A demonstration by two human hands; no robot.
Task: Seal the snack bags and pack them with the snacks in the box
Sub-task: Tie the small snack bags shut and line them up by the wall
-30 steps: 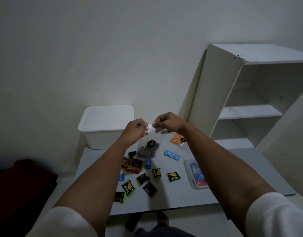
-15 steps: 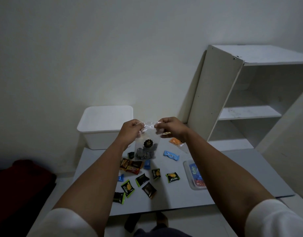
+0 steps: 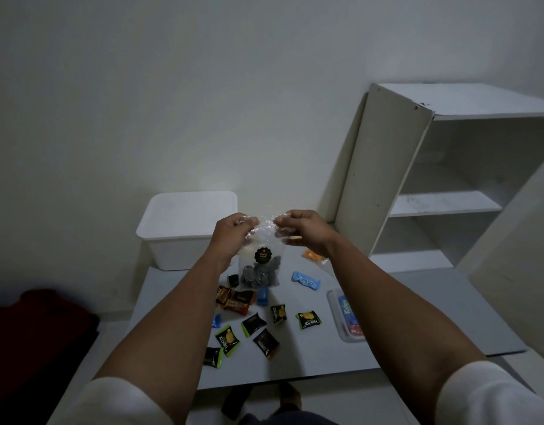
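Note:
A clear snack bag (image 3: 260, 265) with a round black label and dark pieces at its bottom hangs above the grey table (image 3: 402, 308). My left hand (image 3: 232, 233) pinches its top left corner and my right hand (image 3: 300, 230) pinches its top right corner. The bag's crinkled mouth stretches between my fingers. Several small wrapped snacks (image 3: 252, 323) in green, black, brown and blue lie scattered on the table below. A white box (image 3: 178, 237) stands at the table's far left, behind my left hand.
A clear container (image 3: 344, 314) with a blue pack lies on the table, partly under my right forearm. An orange packet (image 3: 313, 256) and a blue bar (image 3: 306, 280) lie near it. A white shelf unit (image 3: 442, 179) stands at the right. A dark red shape (image 3: 40, 320) sits low left.
Both hands with the bag dropped a little, then stayed about level. My fingers have drawn closer together along the bag's top edge.

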